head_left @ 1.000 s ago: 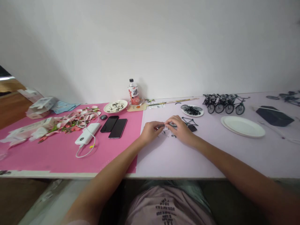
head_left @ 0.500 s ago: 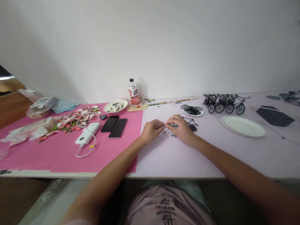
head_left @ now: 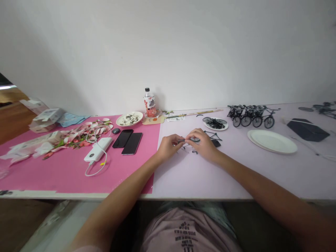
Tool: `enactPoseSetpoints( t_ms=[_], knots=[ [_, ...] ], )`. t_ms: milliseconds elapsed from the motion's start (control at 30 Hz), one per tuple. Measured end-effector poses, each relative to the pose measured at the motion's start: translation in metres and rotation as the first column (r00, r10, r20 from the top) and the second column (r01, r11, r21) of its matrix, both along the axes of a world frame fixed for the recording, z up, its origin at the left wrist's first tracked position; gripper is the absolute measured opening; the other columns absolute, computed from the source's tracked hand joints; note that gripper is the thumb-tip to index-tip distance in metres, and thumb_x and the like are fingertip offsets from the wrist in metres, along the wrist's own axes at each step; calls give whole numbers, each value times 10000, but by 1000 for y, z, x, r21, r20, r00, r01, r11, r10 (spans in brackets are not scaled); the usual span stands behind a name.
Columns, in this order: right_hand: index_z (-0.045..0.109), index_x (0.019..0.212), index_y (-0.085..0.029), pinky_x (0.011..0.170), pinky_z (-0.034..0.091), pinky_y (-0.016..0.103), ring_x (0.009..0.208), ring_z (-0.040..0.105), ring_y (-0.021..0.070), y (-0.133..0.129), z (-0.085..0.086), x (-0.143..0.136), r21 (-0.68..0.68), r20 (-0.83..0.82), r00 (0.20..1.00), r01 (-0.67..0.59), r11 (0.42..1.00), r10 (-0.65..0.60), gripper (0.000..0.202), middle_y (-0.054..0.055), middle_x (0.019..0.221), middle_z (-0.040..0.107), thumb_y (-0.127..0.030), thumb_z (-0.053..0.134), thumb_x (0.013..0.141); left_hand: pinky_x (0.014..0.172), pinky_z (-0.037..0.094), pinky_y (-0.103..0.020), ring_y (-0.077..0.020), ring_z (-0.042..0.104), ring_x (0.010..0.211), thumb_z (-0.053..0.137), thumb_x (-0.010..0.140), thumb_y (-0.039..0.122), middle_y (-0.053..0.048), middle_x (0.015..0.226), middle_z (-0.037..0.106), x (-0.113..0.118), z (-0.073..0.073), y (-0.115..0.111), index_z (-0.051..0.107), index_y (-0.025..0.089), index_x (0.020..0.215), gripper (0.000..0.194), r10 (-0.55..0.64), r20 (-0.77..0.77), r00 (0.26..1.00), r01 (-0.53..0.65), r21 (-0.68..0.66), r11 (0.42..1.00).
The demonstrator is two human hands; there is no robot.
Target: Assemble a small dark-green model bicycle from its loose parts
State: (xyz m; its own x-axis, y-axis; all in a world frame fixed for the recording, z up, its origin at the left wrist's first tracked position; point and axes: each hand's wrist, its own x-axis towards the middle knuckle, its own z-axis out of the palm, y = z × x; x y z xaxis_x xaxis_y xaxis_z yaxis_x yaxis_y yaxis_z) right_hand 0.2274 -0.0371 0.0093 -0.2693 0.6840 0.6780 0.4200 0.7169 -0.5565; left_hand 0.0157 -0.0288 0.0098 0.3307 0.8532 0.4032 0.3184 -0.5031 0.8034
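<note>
Above the pale table, my left hand (head_left: 170, 145) and my right hand (head_left: 201, 142) meet at the fingertips. Between them is a small dark part (head_left: 181, 140), too small to name, pinched by my left fingers. My right thumb and forefinger are pressed together at its right end; what they grip is mostly hidden. A bicycle wheel (head_left: 194, 139) of model size shows partly behind my right fingers. Just beyond my right hand lies a black model bicycle frame (head_left: 214, 135). Small dark pieces (head_left: 194, 152) lie on the table under my hands.
A white plate (head_left: 226, 127) holds black parts and wheels. Several model bicycles (head_left: 253, 116) stand at the back right, near stacked white plates (head_left: 274, 141) and a black block (head_left: 307, 129). Leftward are phones (head_left: 132, 143), a power bank (head_left: 98, 149), artificial flowers (head_left: 81, 134) and a bottle (head_left: 150, 103).
Both hands stay almost in place, fingertips together. My right fingers have shifted very slightly around the small dark part.
</note>
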Motion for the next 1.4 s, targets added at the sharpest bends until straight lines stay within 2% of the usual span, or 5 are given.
enactPoseSetpoints(
  t_ms=[200,400,600,1100,1400],
  knots=[
    [701,914,-259,906,506,407,987,623,245,0,-2,0,-51,-18,1000,-2,999,1,95,43,957,693,-326,691,982,727,586,-264,-157,715,743,760,908,357,-77,956,811,0,-1,0,786,166,1011,218,-6,-11,1000,6,40,999],
    [721,926,-251,863,523,365,961,649,225,-2,-3,-1,-200,-89,996,-17,980,-1,117,45,1002,707,-367,720,934,740,578,-260,-159,723,763,751,918,299,-69,963,816,-2,3,-2,793,174,1018,166,-12,-50,999,17,98,995],
    [728,944,-233,837,539,360,923,687,222,-2,-3,-1,-352,-150,989,-47,935,-7,204,51,1005,744,-430,745,892,728,581,-249,-155,722,743,749,907,263,-62,930,816,-1,3,0,806,182,981,124,7,-81,997,4,135,991],
    [732,956,-245,862,552,407,943,707,250,5,-9,3,-376,-170,985,-33,926,-34,276,58,1001,748,-493,793,853,705,591,-230,-146,737,731,709,908,246,-69,923,815,1,7,-6,785,166,963,123,8,-65,998,-1,106,994],
    [739,954,-239,902,536,409,944,696,242,3,-8,1,-364,-174,984,-27,931,-39,298,59,999,755,-502,807,830,716,582,-238,-149,733,732,703,885,235,-62,910,818,0,9,-6,790,169,951,128,11,-109,994,6,154,988]
  ],
)
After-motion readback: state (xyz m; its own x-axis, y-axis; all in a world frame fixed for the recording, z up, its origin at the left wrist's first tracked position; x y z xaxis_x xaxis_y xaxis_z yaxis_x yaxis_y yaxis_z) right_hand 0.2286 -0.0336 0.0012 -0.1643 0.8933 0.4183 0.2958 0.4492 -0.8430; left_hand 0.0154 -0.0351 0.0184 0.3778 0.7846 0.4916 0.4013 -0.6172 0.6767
